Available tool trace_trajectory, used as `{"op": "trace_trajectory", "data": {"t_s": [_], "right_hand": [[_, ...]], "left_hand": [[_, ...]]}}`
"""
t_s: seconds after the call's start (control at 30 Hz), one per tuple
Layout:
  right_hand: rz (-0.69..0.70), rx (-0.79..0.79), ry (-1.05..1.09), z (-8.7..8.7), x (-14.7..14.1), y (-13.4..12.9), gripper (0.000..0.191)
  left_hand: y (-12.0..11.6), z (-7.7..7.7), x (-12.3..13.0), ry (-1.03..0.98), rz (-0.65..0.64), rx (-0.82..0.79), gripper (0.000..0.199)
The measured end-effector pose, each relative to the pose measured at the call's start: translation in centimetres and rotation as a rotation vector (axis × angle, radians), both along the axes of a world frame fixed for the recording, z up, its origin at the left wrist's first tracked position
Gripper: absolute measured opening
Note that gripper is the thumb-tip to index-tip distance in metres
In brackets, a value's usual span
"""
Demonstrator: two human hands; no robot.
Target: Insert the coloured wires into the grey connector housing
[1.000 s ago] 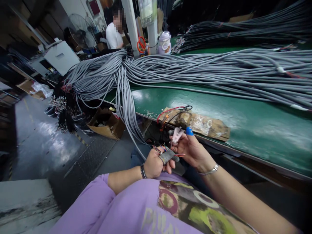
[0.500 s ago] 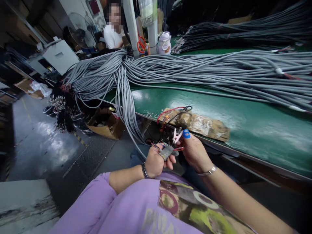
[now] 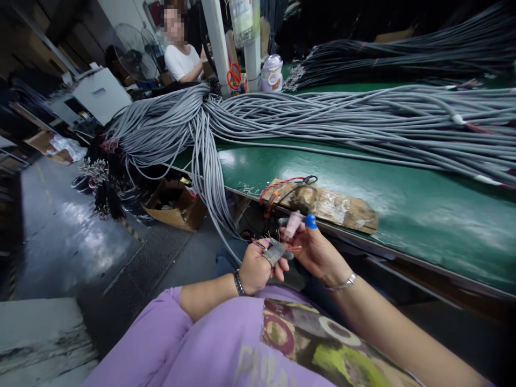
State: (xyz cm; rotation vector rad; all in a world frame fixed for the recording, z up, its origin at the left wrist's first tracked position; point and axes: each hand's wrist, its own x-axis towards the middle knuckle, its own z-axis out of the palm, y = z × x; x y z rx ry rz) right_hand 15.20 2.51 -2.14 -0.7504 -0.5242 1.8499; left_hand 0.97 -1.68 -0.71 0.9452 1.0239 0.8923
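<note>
My left hand (image 3: 258, 269) is closed around the end of a grey cable, with a grey wrap on its thumb. Thin coloured wires (image 3: 267, 241) fan out above that thumb, and a few orange-red wires (image 3: 294, 249) stick out to the right. My right hand (image 3: 316, 250), a blue cover on its thumb, holds a small pale pink clip-like tool (image 3: 293, 224) against its fingers. The thumb stands away from the tool. Both hands are close together in front of the table edge. Part of the tool and the gripped cable are hidden by fingers.
Grey cables (image 3: 322, 115) lie along the green table (image 3: 387, 199) and hang over its edge. Beside my right hand is a taped wooden block (image 3: 342, 208) with red and black leads. A cardboard box (image 3: 177, 207) stands below; a person (image 3: 181, 59) sits beyond.
The pink tool has turned in my right hand, and its spread V shape no longer shows. My right thumb has moved away from it. My left hand stays nearly still.
</note>
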Motion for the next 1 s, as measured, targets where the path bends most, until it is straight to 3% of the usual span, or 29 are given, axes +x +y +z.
{"op": "trace_trajectory", "data": {"t_s": [0.1,0.2,0.37,0.5,0.6,0.7,0.8,1.0], "right_hand": [[0.193,0.010,-0.049,0.4,1.1,-0.5,0.050],[0.352,0.057,-0.153,0.9,2.2,-0.6,0.042],[0.364,0.190,-0.395,1.7,2.5,-0.6,0.030],[0.433,0.331,-0.574,2.3,1.9,-1.0,0.029],[0.356,0.382,-0.664,2.5,1.9,-1.2,0.032],[0.235,0.346,-0.635,2.2,2.3,-1.4,0.038],[0.203,0.264,-0.559,1.4,2.5,-2.1,0.040],[0.033,0.324,-0.580,0.4,1.6,-3.4,0.029]], "left_hand": [[-0.3,0.2,-0.4,0.013,-0.034,0.005,0.052],[-0.5,0.7,-0.6,0.086,-0.087,0.000,0.051],[-0.4,0.9,-0.4,0.146,-0.166,-0.019,0.045],[0.0,0.7,-0.4,0.151,-0.353,-0.056,0.041],[0.2,0.4,-0.5,0.144,-0.358,-0.087,0.038],[0.3,0.0,-0.6,0.106,-0.201,-0.086,0.038],[0.4,-0.7,-0.6,0.087,-0.101,-0.049,0.041],[0.7,-1.1,-0.6,0.007,-0.142,-0.106,0.047]]}}
